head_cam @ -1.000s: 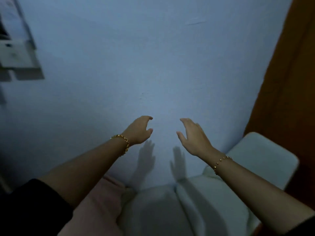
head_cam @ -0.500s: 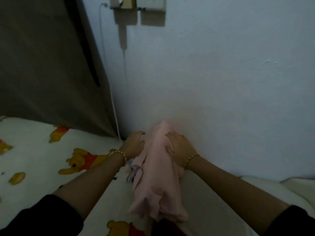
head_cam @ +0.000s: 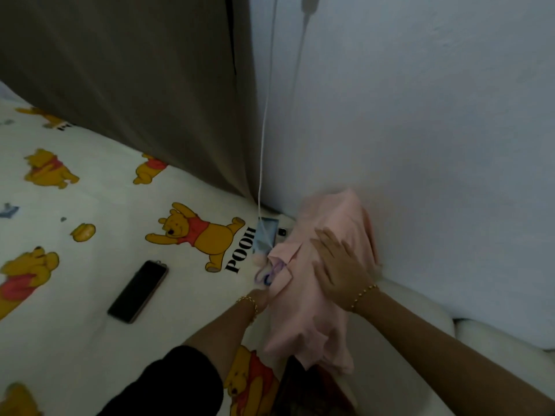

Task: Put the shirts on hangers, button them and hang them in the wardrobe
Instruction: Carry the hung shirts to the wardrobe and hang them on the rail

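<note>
Two hands on the pink shirt (head_cam: 303, 325), bunched on the bed (head_cam: 90, 295) under the grip. Right hand (head_cam: 339, 271) lies flat, fingers spread. Left hand (head_cam: 261, 297) grip is hidden by fabric, can't tell. Risk: lifting could snag the white cable (head_cam: 264, 145) just beyond the grip.

Right hand (head_cam: 339, 271) spread flat; left hand (head_cam: 262, 298) mostly hidden.

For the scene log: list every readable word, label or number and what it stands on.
"POOH": black print on the bed sheet, beside a bear figure.
Black letters at the sheet's far edge by the curtain: too blurred to read.
Phone: no text readable.
</note>
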